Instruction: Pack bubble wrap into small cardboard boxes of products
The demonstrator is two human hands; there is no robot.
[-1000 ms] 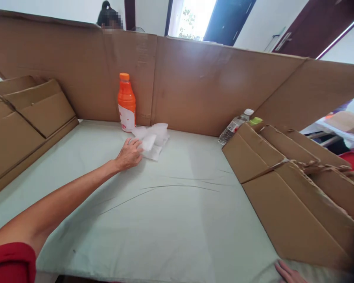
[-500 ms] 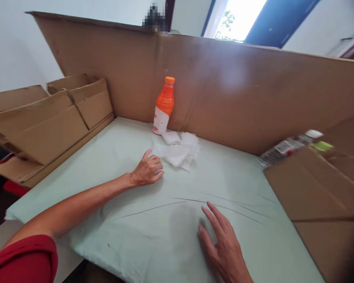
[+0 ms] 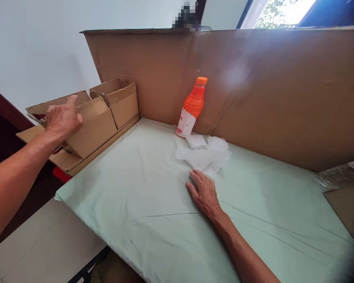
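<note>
My right hand (image 3: 205, 192) lies flat and open on the pale green cloth (image 3: 129, 184), fingertips just short of a pile of crumpled white tissue (image 3: 208, 155). An orange bottle (image 3: 193, 108) with an orange cap and white label stands upright behind the tissue, against the cardboard wall (image 3: 283, 98). My left hand (image 3: 63, 118) is raised at the top edge of the folded cardboard boxes (image 3: 106, 118) on the left. Its fingers are curled with the thumb up, and whether it grips the cardboard is hidden.
The tall cardboard wall closes off the back. A clear plastic bottle (image 3: 339, 175) and more cardboard show, blurred, at the right edge. The cloth's near-left corner overhangs a grey tabletop (image 3: 47, 243). A person's head shows above the wall.
My left hand has left the tissue and swung up and left to the cardboard boxes. My right hand has slid forward across the cloth to the tissue. The view has turned left.
</note>
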